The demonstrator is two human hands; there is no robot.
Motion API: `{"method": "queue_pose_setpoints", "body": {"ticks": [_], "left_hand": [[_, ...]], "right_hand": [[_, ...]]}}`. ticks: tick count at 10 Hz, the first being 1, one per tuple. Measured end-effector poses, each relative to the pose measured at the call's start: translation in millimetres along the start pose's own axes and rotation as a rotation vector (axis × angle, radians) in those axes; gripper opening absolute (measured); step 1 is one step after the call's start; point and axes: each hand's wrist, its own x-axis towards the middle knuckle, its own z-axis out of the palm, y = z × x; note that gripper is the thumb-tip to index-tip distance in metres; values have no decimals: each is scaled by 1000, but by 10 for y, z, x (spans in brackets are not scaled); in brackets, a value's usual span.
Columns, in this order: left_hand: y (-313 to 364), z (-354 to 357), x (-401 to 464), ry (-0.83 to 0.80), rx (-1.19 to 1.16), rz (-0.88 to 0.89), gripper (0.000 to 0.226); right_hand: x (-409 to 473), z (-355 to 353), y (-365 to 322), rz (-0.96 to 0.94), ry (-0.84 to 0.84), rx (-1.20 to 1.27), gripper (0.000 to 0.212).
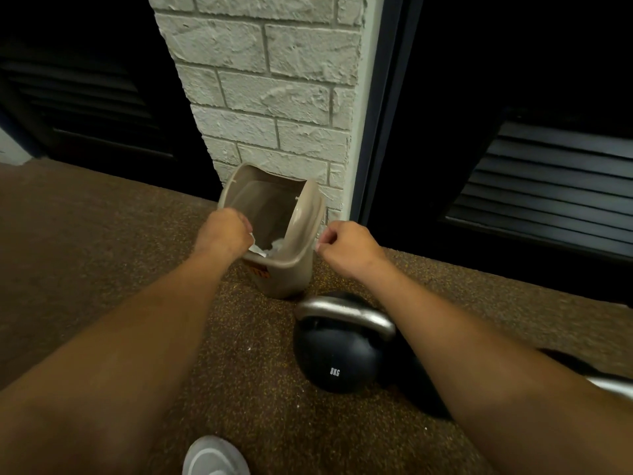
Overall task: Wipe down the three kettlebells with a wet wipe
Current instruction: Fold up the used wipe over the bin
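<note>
A black kettlebell (337,358) marked 8KG, with a silver handle, stands on the floor under my right forearm. A second black kettlebell (424,395) lies behind that arm, mostly hidden, and its silver handle (613,385) shows at the right edge. My left hand (224,233) is curled over the mouth of a beige bin (284,275), and a white wet wipe (254,240) sticks out from under its fingers. My right hand (346,246) pinches the right edge of the bin's swung-open lid (303,217). A third kettlebell is not in view.
The bin stands against a white brick pillar (274,97), with crumpled white wipes (277,246) inside it. Dark louvred doors flank the pillar. The floor is brown speckled rubber (102,252). A grey shoe (215,457) is at the bottom edge.
</note>
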Motion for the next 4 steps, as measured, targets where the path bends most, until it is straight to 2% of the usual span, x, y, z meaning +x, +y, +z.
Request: {"method": "queue_pose_setpoints", "body": {"ticks": [1, 4], "left_hand": [[5, 35, 3, -5, 52, 46, 19], [-11, 41, -41, -37, -4, 94, 14]], "right_hand": [[-7, 15, 41, 12, -1, 13, 7], [-86, -75, -14, 23, -5, -3, 7]]}}
